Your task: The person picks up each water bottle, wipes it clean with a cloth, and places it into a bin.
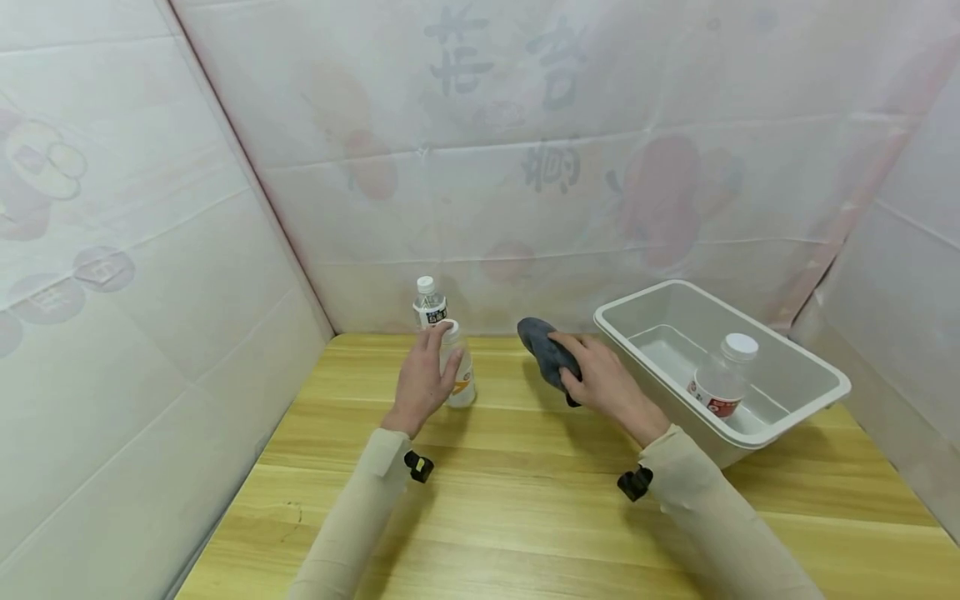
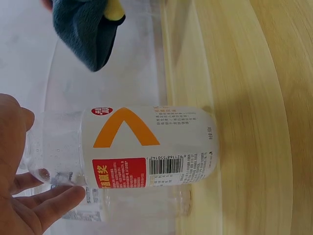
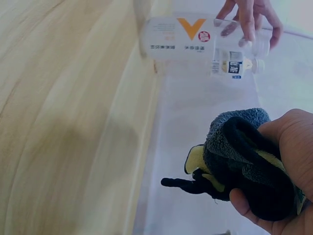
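My left hand [image 1: 429, 379] is round the upper part of a clear plastic bottle [image 2: 146, 147] with a white label and an orange V mark. The bottle stands upright on the wooden table, its white cap near my fingers in the head view. Just behind it stands a second clear bottle [image 1: 425, 310] with a white cap and a dark-printed label, partly hidden. My right hand [image 1: 603, 379] grips a bunched dark grey cloth [image 3: 239, 161] with black edging and yellow patches, held above the table to the right of the bottles.
A pale grey plastic bin [image 1: 806, 358] stands at the right, with a white-capped, red-labelled bottle [image 1: 723, 383] inside. Printed whitish sheeting [image 1: 480, 208] walls off the back and both sides of the wood-grain table [image 1: 495, 517].
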